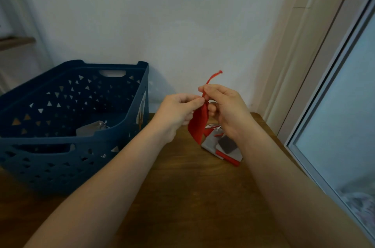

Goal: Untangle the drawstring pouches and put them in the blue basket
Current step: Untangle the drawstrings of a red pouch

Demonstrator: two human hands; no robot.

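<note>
Both hands are raised over the middle of the wooden counter (182, 187), working on a red pouch (197, 126) that hangs between them. The left hand (178, 110) pinches the pouch at its gathered neck, fingers curled in on the cloth, while the right hand (223, 105) has its fingers closed round the red drawstring (213, 77), whose frayed end sticks up above the knuckles toward the far wall. The pouch body dangles free below, clear of the counter, so it looks as though this one is nearly parted from the rest, though the spot where cord meets neck is hidden behind the fingers and I cannot tell whether a knot remains there. Just beyond and below the right hand, on the right part of the counter, lies the remaining heap of pouches (223, 150): grey ones, a dark one on top, and a red one at the near edge, with white cords (213, 126) looping out at the far side. Those appear tangled yet and make up the bulk of what is left. To the left stands the blue basket (121, 126), and inside it, near its floor, at least one grey pouch (91, 129) with a pale cord already rests. So the task is begun but well short of done: one in the basket, one in hand, several waiting.
</note>
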